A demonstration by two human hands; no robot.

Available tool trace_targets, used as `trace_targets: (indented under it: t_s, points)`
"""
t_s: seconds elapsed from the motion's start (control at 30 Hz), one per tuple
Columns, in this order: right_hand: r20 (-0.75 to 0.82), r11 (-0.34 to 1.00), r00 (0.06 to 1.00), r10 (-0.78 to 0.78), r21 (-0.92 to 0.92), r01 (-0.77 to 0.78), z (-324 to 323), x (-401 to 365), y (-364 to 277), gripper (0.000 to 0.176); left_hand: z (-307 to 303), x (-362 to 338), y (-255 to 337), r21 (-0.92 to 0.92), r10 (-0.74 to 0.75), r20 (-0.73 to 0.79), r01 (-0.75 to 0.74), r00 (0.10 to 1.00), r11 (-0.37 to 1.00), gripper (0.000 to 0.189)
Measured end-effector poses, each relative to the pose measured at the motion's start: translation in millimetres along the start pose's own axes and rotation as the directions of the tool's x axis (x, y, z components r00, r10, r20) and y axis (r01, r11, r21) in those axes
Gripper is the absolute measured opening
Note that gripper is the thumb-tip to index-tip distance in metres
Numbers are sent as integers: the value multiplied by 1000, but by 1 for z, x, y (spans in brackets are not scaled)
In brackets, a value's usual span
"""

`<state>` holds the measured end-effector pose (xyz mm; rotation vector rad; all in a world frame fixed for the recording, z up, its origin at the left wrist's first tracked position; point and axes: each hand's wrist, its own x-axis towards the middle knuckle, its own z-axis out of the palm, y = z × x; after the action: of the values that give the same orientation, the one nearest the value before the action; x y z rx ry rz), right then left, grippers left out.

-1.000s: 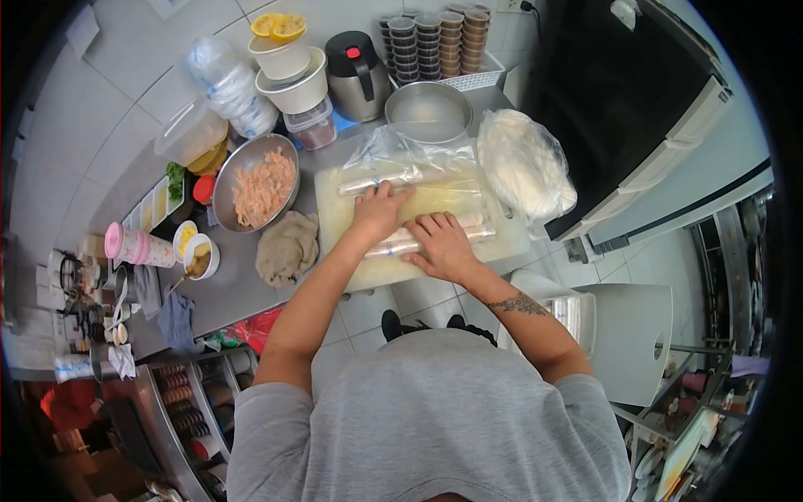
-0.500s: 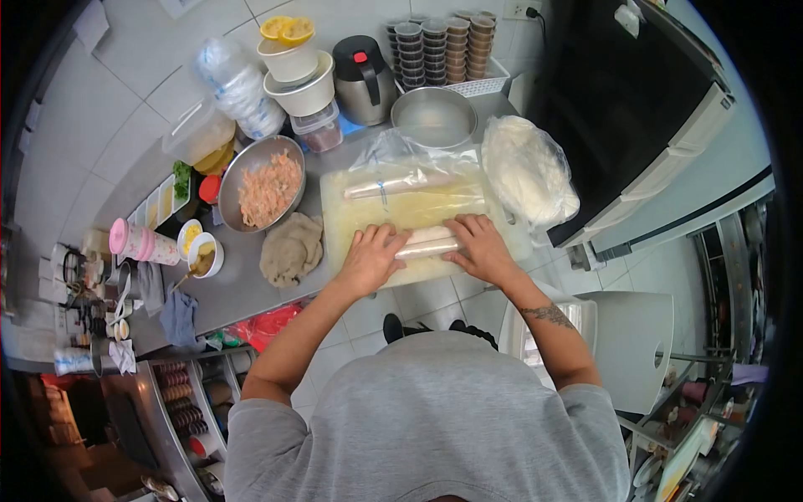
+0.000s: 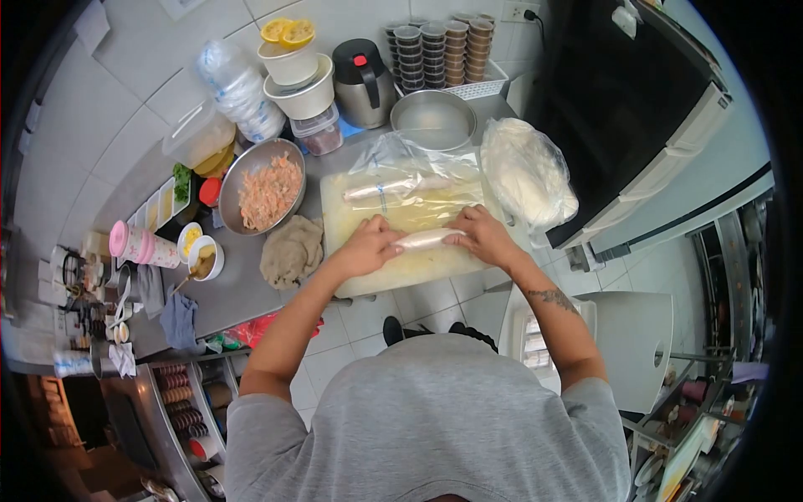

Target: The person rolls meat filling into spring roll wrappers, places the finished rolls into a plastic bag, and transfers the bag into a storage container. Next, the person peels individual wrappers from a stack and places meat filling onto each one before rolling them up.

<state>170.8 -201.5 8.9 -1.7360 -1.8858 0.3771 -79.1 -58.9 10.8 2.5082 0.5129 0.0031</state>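
Note:
A pale, sausage-shaped roll in clear plastic wrap (image 3: pixel 425 241) lies across the near part of the cutting board (image 3: pixel 355 282), its right end slightly farther from me. My left hand (image 3: pixel 370 246) is closed on the left end of this roll. At the other end, the fingers and thumb of my right hand (image 3: pixel 485 237) grip the plastic. Beyond my hands, a second pale roll (image 3: pixel 400 186) lies under a clear plastic sheet (image 3: pixel 418 216) on the board. What is inside the rolls cannot be made out.
Left of the board are a crumpled cloth (image 3: pixel 291 253) and a steel bowl of shredded orange-pink food (image 3: pixel 270 191). A bag of white dough-like stuff (image 3: pixel 529 176) sits at the right. Behind stand an empty metal pan (image 3: pixel 433 119), a steel jug (image 3: pixel 364 84) and stacked lidded cups (image 3: pixel 433 54).
My fingers have moved from lying over the roll to gripping its two ends. The roll now looks shorter and rounder, and has turned slightly, its right end farther away.

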Motion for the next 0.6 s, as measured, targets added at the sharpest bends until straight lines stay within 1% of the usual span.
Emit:
trace_targets:
  t_s: [0.03,0.1,0.13,0.2,0.23,0.3,0.33,0.43,0.5,0.53,0.57,0.6]
  points:
    - [6,1000,1000,1,-3,-1,0,5,5,33,-3,6,-2,-30,-48,17,48,999,998,39]
    - [22,990,992,122,63,-123,1,17,8,31,-10,15,-3,-88,-145,51,149,988,985,33]
    - [33,979,983,179,95,-182,0,23,8,31,-13,17,-1,-171,-166,35,169,986,971,31]
    - [29,969,973,230,87,-231,5,29,13,29,-16,19,5,-335,-211,10,202,977,920,28]
    - [28,963,966,256,84,-257,9,30,15,29,-15,22,4,-256,-193,-12,184,981,949,27]
    - [-110,988,984,138,-58,-145,16,33,18,28,-9,26,-3,-94,-154,-50,149,987,984,26]
    - [-172,987,983,68,-134,-92,19,34,18,27,-5,27,-8,-65,-130,-91,124,987,990,26]
    - [-247,941,954,-168,-329,81,24,36,10,28,-3,30,-13,35,-30,-205,38,978,999,28]
    - [-235,924,944,-233,-355,140,31,33,-8,31,-2,34,-10,103,55,-268,-28,962,994,31]
    - [-230,915,937,-263,-367,167,32,31,-15,32,-3,37,-7,105,75,-269,-48,960,993,33]
    - [-187,941,964,-188,-317,122,34,31,-14,44,-3,40,-5,107,96,-269,-69,958,992,36]
    - [-174,939,967,-184,-322,121,33,32,-15,48,-3,43,-3,108,116,-270,-90,956,990,38]
